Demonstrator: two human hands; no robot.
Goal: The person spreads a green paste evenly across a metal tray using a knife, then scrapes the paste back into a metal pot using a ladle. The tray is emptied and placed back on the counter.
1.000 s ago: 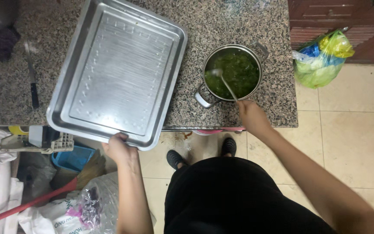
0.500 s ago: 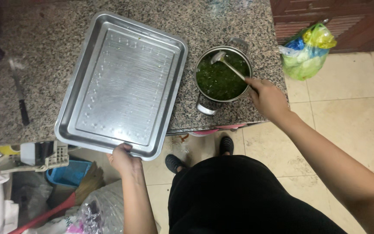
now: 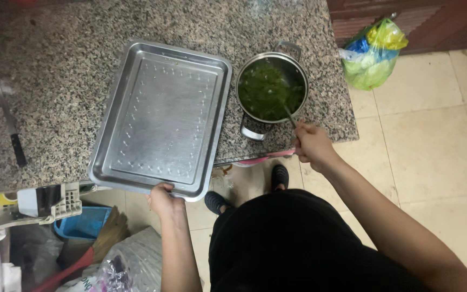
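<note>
Step in hand, by judgement: stirring or scooping cooked greens, with tray steadied alongside.

Left hand (image 3: 163, 199) at near rim of large rectangular stainless-steel tray (image 3: 136, 162), fingers curled over the edge and pinching it. Tray empty, dimpled floor, near end overhanging edge of speckled grey granite table (image 3: 55, 81).

Right hand (image 3: 310, 145) closed around thin metal handle of a ladle or spoon (image 3: 288, 114), fingers pressed together on the shaft. Bowl end sunk in the greens, kind of utensil not discernible.

Round stainless-steel pot (image 3: 272, 86) of dark green leafy contents standing on table just right of tray, touching or nearly so; not clear which. One pot handle toward the body, the other at far side.

Next move, as judged: calls for lifting a load clear of the pot rim and across the short gap to the tray, with tray held firm against tipping off the edge.

Surroundings: dark-handled knife (image 3: 12, 132) on table well left of tray; green and yellow plastic bag (image 3: 373, 53) on floor right of table; white plastic rack (image 3: 44, 203) and blue basin (image 3: 85, 221) below, at left. Nothing standing between pot and tray.
</note>
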